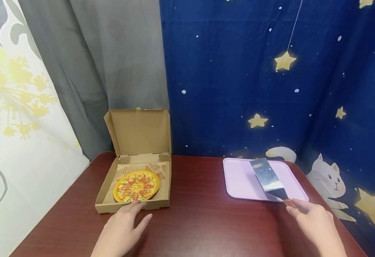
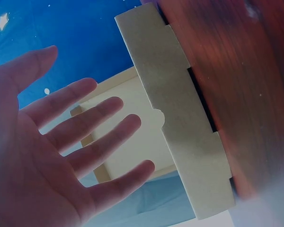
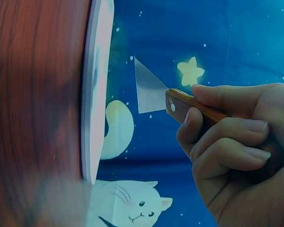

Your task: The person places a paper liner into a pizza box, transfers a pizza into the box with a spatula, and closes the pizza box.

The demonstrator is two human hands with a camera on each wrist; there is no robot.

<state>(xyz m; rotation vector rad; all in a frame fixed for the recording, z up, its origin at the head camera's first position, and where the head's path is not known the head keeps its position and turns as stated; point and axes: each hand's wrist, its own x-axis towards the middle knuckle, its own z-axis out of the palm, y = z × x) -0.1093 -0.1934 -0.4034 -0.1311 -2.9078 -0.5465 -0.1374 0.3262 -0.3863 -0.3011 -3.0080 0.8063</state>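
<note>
Right hand: I grip the spatula by its wooden handle.
Blade: above the pink tray; only my right wrist view shows the gap.
Left hand: fingers spread, near the cardboard box.
Pizza: in the open box, visible only from my head.

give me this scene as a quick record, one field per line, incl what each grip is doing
left grip: fingers extended, holding nothing, near the front wall of the pizza box
right grip: curled round the wooden handle of the spatula
spatula blade: metal, held above the tray, not touching it
pizza box: open, lid standing up at the back
pizza: inside the box, on printed paper
tray: pale pink, no pizza on it
surface: red-brown table
</note>
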